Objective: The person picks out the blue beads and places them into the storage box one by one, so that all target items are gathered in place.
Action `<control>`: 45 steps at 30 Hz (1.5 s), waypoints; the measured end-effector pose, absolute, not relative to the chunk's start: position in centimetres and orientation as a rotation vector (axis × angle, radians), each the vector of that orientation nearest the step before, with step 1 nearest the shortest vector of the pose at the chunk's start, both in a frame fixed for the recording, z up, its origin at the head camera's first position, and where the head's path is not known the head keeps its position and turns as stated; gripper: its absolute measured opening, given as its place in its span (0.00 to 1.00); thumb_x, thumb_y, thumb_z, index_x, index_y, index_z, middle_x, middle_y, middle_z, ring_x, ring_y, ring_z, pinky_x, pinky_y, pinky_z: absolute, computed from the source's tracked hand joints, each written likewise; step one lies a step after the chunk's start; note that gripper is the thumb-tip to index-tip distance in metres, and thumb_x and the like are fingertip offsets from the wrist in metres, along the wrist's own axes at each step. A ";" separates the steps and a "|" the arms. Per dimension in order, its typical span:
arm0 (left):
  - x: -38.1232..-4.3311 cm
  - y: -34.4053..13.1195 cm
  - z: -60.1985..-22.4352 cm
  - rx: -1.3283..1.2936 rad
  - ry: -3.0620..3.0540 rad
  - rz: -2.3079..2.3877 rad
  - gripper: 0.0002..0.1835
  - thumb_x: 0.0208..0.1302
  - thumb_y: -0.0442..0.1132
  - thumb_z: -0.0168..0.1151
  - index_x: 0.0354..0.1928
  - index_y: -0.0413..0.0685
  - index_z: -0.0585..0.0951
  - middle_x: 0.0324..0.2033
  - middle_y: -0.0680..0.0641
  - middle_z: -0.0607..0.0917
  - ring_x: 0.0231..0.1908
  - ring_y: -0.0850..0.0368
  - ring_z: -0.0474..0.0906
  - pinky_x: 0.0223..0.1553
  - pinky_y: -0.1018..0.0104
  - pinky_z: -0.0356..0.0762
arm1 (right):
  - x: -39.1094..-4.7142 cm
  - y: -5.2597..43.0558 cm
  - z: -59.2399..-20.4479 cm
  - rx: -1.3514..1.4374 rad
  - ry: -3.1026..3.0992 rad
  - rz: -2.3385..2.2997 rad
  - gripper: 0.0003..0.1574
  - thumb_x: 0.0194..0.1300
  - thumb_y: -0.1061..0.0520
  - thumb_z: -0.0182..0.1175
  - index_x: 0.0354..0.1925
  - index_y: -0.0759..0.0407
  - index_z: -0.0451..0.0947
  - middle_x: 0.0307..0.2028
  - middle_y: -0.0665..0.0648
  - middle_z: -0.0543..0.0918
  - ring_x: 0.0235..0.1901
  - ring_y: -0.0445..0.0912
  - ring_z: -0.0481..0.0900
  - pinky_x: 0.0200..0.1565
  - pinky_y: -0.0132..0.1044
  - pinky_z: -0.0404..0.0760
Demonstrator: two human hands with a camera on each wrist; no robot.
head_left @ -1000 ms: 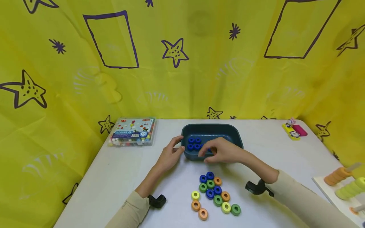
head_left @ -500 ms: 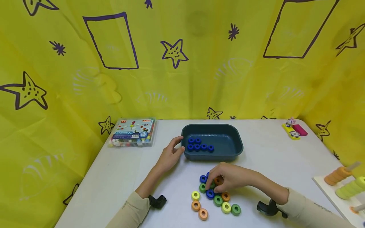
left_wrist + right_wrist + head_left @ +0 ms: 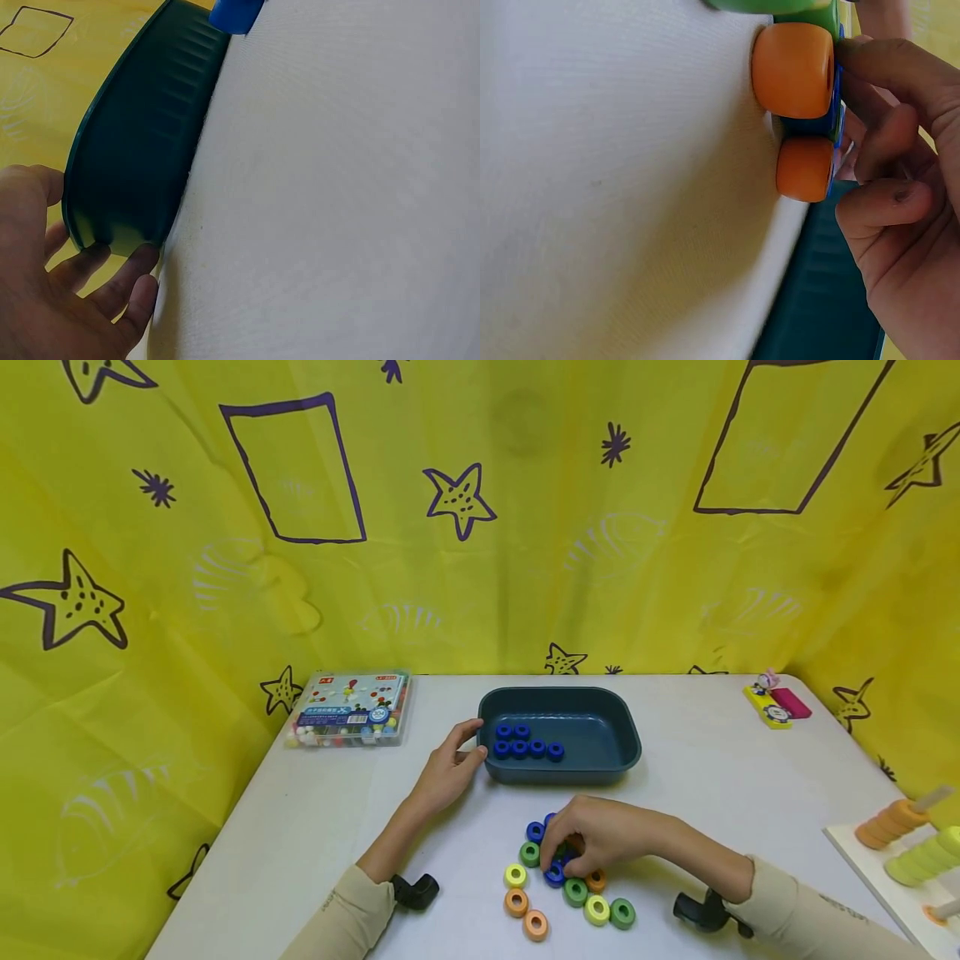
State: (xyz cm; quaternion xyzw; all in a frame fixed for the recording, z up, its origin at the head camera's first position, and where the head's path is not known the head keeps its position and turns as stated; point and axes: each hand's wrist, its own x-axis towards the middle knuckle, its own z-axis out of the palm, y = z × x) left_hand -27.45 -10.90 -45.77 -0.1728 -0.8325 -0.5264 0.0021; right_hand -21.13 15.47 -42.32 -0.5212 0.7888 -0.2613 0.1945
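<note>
My left hand [image 3: 444,772] holds the left end of a dark teal plastic tray [image 3: 600,774], thumb and fingers spread round its corner. In the left wrist view its fingertips [image 3: 144,259] rest along the tray's outer end wall. Several blue rings [image 3: 520,749] lie in two rows inside the tray's left part. My right hand [image 3: 611,833] reaches down into a cluster of coloured rings on the table, thumb and index finger pinching at a blue ring [image 3: 554,874]. The hand partly covers the rings behind it. Two orange rings [image 3: 793,71] stand close by the fingers in the right wrist view.
Yellow rings [image 3: 515,876], orange rings [image 3: 536,926] and green rings [image 3: 622,913] lie nearby. A clear boxed kit [image 3: 348,710] sits back left, a small yellow-and-pink toy [image 3: 772,703] back right. A white peg board [image 3: 877,877] with stacked rings stands at the right edge.
My right hand has moved from over the tray down toward me to the loose rings, and its fingers have closed in among them. The left hand has stayed on the tray.
</note>
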 end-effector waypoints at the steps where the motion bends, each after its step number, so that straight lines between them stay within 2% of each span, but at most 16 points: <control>1: -27.4 -10.9 -45.8 -0.543 -2.613 -1.651 0.25 0.68 0.49 0.53 0.66 0.62 0.64 0.63 0.55 0.68 0.46 0.57 0.78 0.50 0.57 0.72 | -21.2 15.5 -42.4 -1.468 2.200 -0.733 0.12 0.58 0.53 0.65 0.41 0.37 0.81 0.35 0.35 0.78 0.26 0.33 0.70 0.26 0.25 0.69; 8: -27.4 -10.9 -45.7 -0.548 -2.613 -1.653 0.25 0.68 0.47 0.53 0.66 0.61 0.64 0.63 0.53 0.68 0.47 0.56 0.78 0.50 0.56 0.71 | -21.1 15.3 -42.5 -1.499 2.176 -0.744 0.11 0.58 0.52 0.65 0.41 0.38 0.81 0.37 0.34 0.79 0.30 0.32 0.72 0.30 0.25 0.71; 15: -27.5 -10.8 -45.7 -0.534 -2.625 -1.647 0.25 0.68 0.47 0.52 0.66 0.62 0.64 0.63 0.53 0.68 0.47 0.56 0.78 0.51 0.56 0.71 | -21.3 15.3 -41.4 -1.461 2.203 -0.813 0.10 0.57 0.55 0.65 0.38 0.40 0.83 0.32 0.36 0.79 0.23 0.33 0.70 0.23 0.25 0.68; 27: -27.6 -10.9 -45.5 -0.556 -2.601 -1.669 0.26 0.68 0.47 0.53 0.66 0.60 0.63 0.63 0.49 0.67 0.48 0.51 0.77 0.51 0.52 0.70 | -21.5 14.9 -41.9 -1.545 2.071 -0.785 0.15 0.57 0.58 0.64 0.43 0.41 0.82 0.36 0.36 0.80 0.23 0.29 0.68 0.23 0.25 0.68; 38: -27.5 -10.9 -45.6 -0.525 -2.615 -1.643 0.24 0.68 0.47 0.53 0.65 0.62 0.65 0.62 0.53 0.69 0.47 0.55 0.78 0.50 0.56 0.71 | -21.9 14.2 -41.8 -1.592 1.961 -0.702 0.18 0.57 0.63 0.62 0.43 0.43 0.83 0.39 0.33 0.79 0.24 0.28 0.68 0.23 0.24 0.68; 45: -27.5 -10.8 -45.8 -0.509 -2.627 -1.647 0.24 0.68 0.47 0.53 0.65 0.64 0.65 0.62 0.54 0.69 0.47 0.56 0.78 0.50 0.56 0.72 | -22.0 13.9 -42.2 -1.589 1.982 -0.673 0.16 0.57 0.57 0.65 0.43 0.41 0.82 0.37 0.32 0.79 0.25 0.28 0.68 0.24 0.25 0.69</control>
